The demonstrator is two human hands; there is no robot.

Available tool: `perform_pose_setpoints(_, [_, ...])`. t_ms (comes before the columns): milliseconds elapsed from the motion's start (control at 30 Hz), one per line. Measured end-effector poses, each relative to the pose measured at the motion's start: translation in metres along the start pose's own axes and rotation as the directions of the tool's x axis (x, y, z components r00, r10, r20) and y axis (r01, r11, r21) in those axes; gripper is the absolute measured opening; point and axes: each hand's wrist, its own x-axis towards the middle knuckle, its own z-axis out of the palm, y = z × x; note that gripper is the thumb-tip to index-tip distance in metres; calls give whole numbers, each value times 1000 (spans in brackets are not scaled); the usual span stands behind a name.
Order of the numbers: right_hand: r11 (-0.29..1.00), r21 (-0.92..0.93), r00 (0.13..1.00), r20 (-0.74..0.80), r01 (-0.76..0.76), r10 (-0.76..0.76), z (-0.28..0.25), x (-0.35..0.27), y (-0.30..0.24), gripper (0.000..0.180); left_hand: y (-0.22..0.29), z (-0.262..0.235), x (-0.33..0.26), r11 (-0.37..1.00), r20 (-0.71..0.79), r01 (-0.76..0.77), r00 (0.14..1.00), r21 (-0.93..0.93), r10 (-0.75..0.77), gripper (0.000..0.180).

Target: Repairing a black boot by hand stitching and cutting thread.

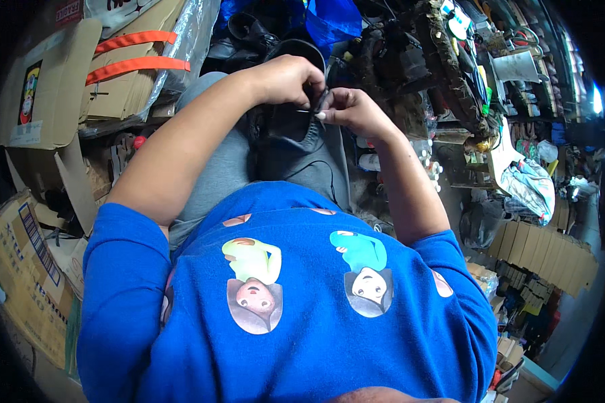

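Note:
A black shoe (286, 127) rests on my lap between my grey-trousered thighs, its opening facing up. My left hand (288, 79) is closed, its fingertips bent down over the shoe's far right edge. Beside those fingertips shows a thin, pale, needle-like sliver (302, 111); whether they grip it cannot be told. Just to the right, my right hand (351, 111) pinches the dark edge of the shoe between thumb and fingers. The two hands nearly touch. A thin black cord (326, 168) trails in a loop from the shoe over my right thigh.
More black shoes (245, 40) lie beyond my knees, next to a blue plastic bag (333, 20). Cardboard boxes (47, 87) with orange straps (138, 64) stand at left. A cluttered workbench (450, 67) and small bottles (427, 161) are at right. Stacked cardboard (544, 252) sits farther right.

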Motion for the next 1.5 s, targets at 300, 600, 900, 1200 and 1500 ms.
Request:
perform_pose_setpoints(300, [918,-385,961,-209,89,-181,16,-17,-25,16,-4,40,-63,924,-503,9,841,383,200,25])
perform_pose_setpoints(600, [935,-347,955,-244,73,-165,33,-9,-13,16,-3,49,-59,974,-505,112,863,199,3,14])
perform_pose_setpoints(900, [668,-672,855,-101,319,-509,48,-5,-21,76,-4,50,-63,933,-417,72,905,352,87,8])
perform_pose_setpoints(1200, [722,-678,932,-159,137,-326,36,7,7,77,4,5,-141,796,-386,207,922,569,36,10])
perform_pose_setpoints(1500, [745,-657,962,-115,114,-249,53,16,-6,77,18,20,-105,496,-639,-505,757,-706,-139,10])
